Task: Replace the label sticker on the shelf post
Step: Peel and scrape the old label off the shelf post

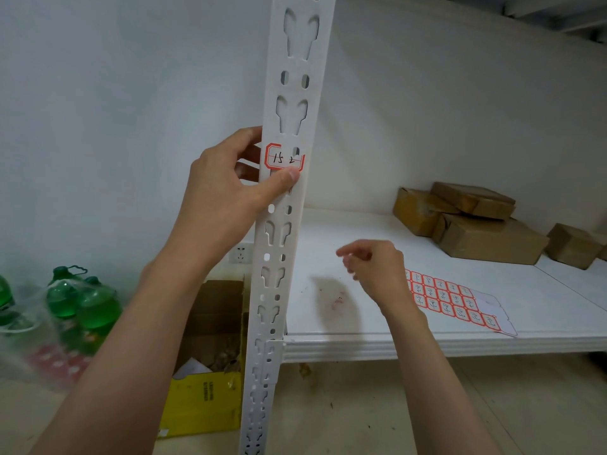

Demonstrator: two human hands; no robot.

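Note:
A white slotted shelf post (pixel 289 224) runs top to bottom through the middle of the view. A red-bordered label sticker (pixel 284 156) with handwritten figures sits on it; its top right part is torn away. My left hand (pixel 226 188) grips the post, thumb pressed just under the sticker. My right hand (pixel 374 267) hovers above the white shelf board (pixel 410 320), fingers loosely curled; whether it pinches a small scrap I cannot tell. A sheet of red-bordered stickers (pixel 450 298) lies on the shelf right of that hand.
Small red sticker scraps (pixel 338 302) lie on the shelf. Several brown cardboard boxes (pixel 476 224) are stacked at the back right. On the floor left of the post stand an open yellow carton (pixel 210 372) and wrapped green bottles (pixel 82 307). A wall socket (pixel 241 254) is behind.

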